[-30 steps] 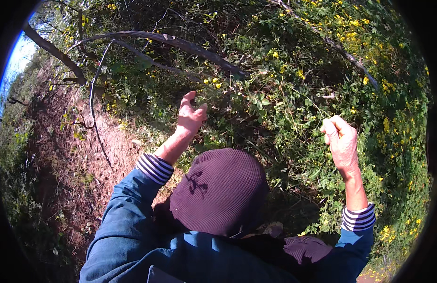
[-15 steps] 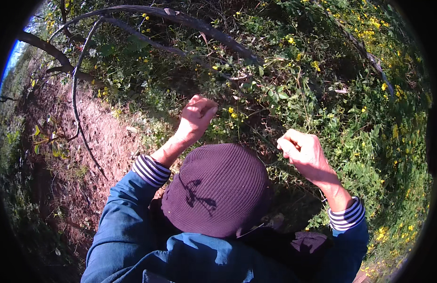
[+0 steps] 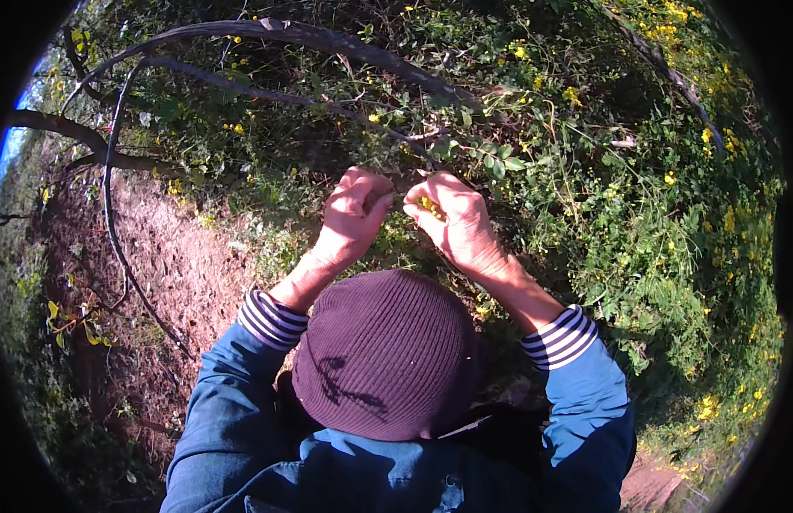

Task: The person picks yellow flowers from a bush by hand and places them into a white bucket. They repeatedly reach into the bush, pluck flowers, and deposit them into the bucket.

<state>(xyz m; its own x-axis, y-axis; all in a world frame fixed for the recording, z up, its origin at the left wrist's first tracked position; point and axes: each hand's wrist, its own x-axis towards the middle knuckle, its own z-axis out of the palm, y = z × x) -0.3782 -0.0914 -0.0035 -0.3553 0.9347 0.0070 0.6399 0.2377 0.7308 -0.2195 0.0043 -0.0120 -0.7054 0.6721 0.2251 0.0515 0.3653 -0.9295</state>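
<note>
Head view, sole view inspected. Noted a left hand point(image 3: 354, 215), raised just above centre, with fingers bent inward and thumb lying near. Cannot tell whether fully closed or holding anything; hollow in shade. Noted a right hand point(image 3: 461, 221) just beside, thumb side turned toward the left, with a narrow gap between the two. Found closed around small yellow flowers point(image 3: 429, 206), visible between thumb and bent fingers. Cannot tell how firm; stems hidden. Located the flowers accordingly within the right hand's curl, close to the left thumb.

Observed beyond the right hand a sprig of green leaves point(image 3: 499, 161), lit by sun. Observed across the top a bare curved branch point(image 3: 362, 50), and toward the left a thin hanging branch point(image 3: 111, 197), passing over reddish soil point(image 3: 178, 248). Recorded dense greenery point(image 3: 636, 299) to the right, dotted near the rim with yellow blossoms point(image 3: 730, 218).

Recorded below the hands a rounded form in purple ribbed cloth point(image 3: 405, 333), marked with a leafy shadow point(image 3: 349, 385). Recorded blue sleeves point(image 3: 221, 419) on both arms, ending in striped cuffs point(image 3: 559, 338), with wrists bare above.
</note>
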